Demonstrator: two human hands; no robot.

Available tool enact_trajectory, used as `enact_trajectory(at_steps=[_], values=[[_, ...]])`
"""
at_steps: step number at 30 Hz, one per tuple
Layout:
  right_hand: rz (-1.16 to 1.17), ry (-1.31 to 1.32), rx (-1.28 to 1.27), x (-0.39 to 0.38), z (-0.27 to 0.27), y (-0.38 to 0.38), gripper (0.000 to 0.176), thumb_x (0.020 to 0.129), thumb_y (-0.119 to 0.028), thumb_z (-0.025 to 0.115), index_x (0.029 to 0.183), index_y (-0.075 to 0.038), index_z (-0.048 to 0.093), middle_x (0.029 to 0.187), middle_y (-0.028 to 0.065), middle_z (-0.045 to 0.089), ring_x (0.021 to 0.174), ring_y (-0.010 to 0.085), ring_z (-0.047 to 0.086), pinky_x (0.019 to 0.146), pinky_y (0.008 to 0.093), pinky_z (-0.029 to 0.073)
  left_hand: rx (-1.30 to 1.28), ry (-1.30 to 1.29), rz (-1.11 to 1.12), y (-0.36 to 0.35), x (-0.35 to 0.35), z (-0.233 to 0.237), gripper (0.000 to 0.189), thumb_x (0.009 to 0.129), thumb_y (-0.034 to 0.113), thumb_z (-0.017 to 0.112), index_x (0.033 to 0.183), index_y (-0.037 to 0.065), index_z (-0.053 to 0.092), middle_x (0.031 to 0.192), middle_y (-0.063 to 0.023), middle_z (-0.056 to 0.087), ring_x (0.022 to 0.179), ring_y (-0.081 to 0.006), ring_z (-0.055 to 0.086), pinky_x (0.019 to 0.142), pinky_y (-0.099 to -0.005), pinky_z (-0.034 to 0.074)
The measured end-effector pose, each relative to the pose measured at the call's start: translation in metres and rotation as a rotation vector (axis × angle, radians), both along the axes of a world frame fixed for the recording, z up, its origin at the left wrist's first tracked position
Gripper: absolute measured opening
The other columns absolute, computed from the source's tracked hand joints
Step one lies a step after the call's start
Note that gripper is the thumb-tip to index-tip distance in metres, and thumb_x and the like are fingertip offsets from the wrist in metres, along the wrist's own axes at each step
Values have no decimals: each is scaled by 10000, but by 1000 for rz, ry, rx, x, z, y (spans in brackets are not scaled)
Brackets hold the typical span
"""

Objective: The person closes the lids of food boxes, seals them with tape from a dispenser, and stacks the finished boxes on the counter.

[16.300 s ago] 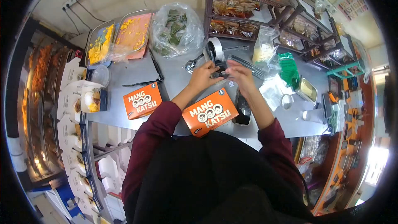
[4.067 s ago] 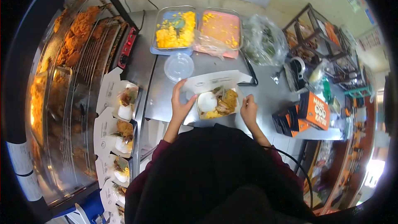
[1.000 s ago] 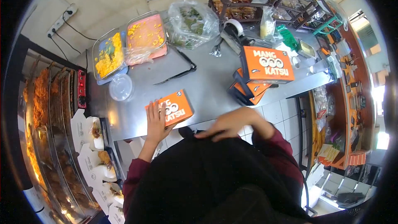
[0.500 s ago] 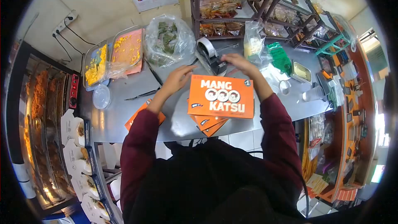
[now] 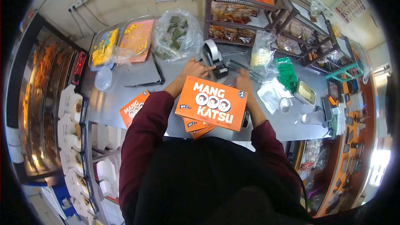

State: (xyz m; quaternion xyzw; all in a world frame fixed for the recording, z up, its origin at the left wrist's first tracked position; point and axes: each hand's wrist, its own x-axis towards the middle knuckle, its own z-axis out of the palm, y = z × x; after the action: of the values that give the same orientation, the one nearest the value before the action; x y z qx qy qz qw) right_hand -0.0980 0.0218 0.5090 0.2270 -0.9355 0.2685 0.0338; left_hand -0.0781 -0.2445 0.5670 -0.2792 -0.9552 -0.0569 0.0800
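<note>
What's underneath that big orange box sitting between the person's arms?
Under the top box, more orange boxes poke out at its near edge. Most of their surface is covered; their number is unclear.

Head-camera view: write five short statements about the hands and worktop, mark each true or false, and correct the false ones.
1. The left hand is close to the black tape dispenser with a white roll. True.
2. In the picture, the stack of orange cardboard boxes is right of the green plastic pack. False: the stack is to its left.
3. A clear plastic bag of green leaves sits beside the pink-bottomed rectangular tray. True.
4. The right hand holds the black V-shaped tongs. False: the tongs lie on the grey metal worktop.
5. The round clear plastic tub is farther left in the picture than the tongs. True.
</note>
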Motion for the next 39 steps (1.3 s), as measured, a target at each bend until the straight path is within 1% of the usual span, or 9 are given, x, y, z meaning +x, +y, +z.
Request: enact_trajectory(at_steps=[1,3,9,13,18,22,28,34,39], values=[[-123,102,435,8,21,3,177,671,-66,687,845,-42,700,1080,154,599,958,294,601,719,378,518,0,-79,-11,-3,0,6,378,834,225,511,1195,282,612,754,-67,655,700,-193,614,771,-363,371],[-183,-227,-347,-6,35,37,136,778,-109,618,868,-28,681,635,101,631,531,215,618,530,310,514,282,-234,-78,-24,-5,2,402,848,233,519,1246,237,576,885,-90,669,789,-252,620,805,-365,412],[-361,337,-953,88,225,50,289,867,-59,602,1128,65,603,666,49,571,495,64,456,419,187,336,1001,-221,270,-131,122,63,697,763,453,671,1344,131,460,1228,-137,561,1174,-302,497,1005,-430,355],[660,432,-1294,167,239,-26,325,882,-246,596,630,-90,462,510,26,468,428,97,451,368,194,308,204,-139,660,-179,235,23,1107,596,598,729,1462,159,198,1451,-200,250,1353,-406,197,1029,-640,164],[1051,-250,-644,218,203,-182,172,861,-78,603,1004,-61,696,675,16,659,432,80,539,386,226,414,95,-94,704,-193,275,-36,1121,624,658,662,1467,117,161,1446,-246,208,1349,-453,152,988,-726,79],[521,-972,-795,243,90,-273,185,878,-79,594,1031,-30,686,683,69,661,439,87,546,370,223,405,77,-95,692,-192,277,-34,1088,641,616,655,1439,38,195,1405,-271,241,1295,-455,232,961,-738,116],[-27,-590,-602,247,29,-317,411,852,-133,636,1244,-47,547,607,91,614,419,149,540,365,255,399,73,-69,610,-209,281,-32,1058,642,531,687,1422,3,206,1375,-285,247,1258,-472,250,940,-745,160],[585,756,168,234,11,-308,710,626,-358,775,1266,-182,523,984,45,625,948,211,594,802,503,374,90,-126,434,-240,286,-30,990,712,523,650,1432,20,192,1406,-299,199,1301,-468,206,955,-728,161],[415,101,216,220,59,-342,977,581,-498,782,1412,-231,343,1506,161,156,1397,371,95,1061,616,100,553,-132,401,-298,300,-36,870,737,454,677,1414,75,282,1456,-241,217,1379,-421,120,1015,-694,103]])
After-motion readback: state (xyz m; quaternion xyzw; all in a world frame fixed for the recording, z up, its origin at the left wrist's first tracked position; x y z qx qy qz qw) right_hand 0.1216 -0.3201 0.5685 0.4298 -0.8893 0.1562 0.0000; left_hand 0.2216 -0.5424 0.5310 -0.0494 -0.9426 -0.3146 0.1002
